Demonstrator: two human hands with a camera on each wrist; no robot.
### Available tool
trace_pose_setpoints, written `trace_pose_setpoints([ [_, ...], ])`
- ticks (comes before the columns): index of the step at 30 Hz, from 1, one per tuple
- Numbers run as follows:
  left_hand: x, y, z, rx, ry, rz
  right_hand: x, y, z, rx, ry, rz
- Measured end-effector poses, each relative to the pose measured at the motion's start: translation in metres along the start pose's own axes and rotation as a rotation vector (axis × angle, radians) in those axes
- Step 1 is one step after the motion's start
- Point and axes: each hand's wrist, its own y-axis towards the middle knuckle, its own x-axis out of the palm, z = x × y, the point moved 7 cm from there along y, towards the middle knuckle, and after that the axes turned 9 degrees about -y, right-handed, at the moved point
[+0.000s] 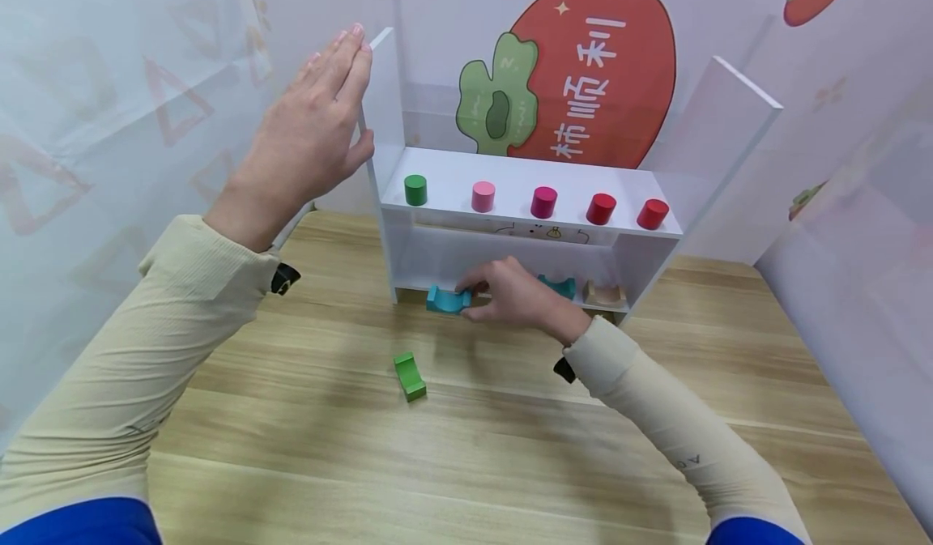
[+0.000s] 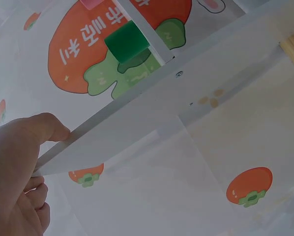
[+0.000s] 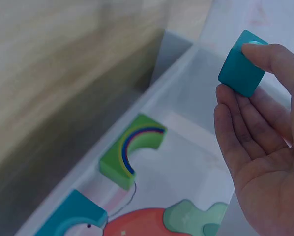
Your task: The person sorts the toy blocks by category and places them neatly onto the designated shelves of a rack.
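Note:
My left hand (image 1: 317,112) grips the upper end of the white shelf's left side panel (image 2: 107,115), thumb on one face and fingers on the other. At the left of the lower level, my right hand (image 1: 510,294) pinches a blue arch block (image 1: 448,300) between thumb and fingers; in the right wrist view this block (image 3: 243,64) is seen end-on. A green arch block with a rainbow stripe (image 3: 120,160) lies on the lower board, hidden behind my hand in the head view. Further right there sit a teal arch block (image 1: 557,287) and a wood-coloured arch block (image 1: 603,295).
Along the upper board (image 1: 525,168) stand several cylinders: a green one (image 1: 415,190), a pink one (image 1: 483,197), a magenta one (image 1: 543,202) and two red ones. Another green arch block (image 1: 410,376) lies on the wooden table (image 1: 466,464). The right side panel (image 1: 717,140) rises opposite.

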Motion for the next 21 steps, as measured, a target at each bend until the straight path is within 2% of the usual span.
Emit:
trace_pose_setpoints([
  [7,-0.002,0.000,-0.001,0.009,0.002,0.002,-0.009,0.018,0.009,0.031,0.012,-0.001],
  [15,-0.002,-0.002,-0.003,0.005,-0.004,0.002,-0.001,0.038,0.025,0.038,0.043,0.030],
  [21,-0.002,-0.001,-0.003,0.009,-0.020,0.001,0.004,0.043,0.041,0.112,0.068,0.032],
])
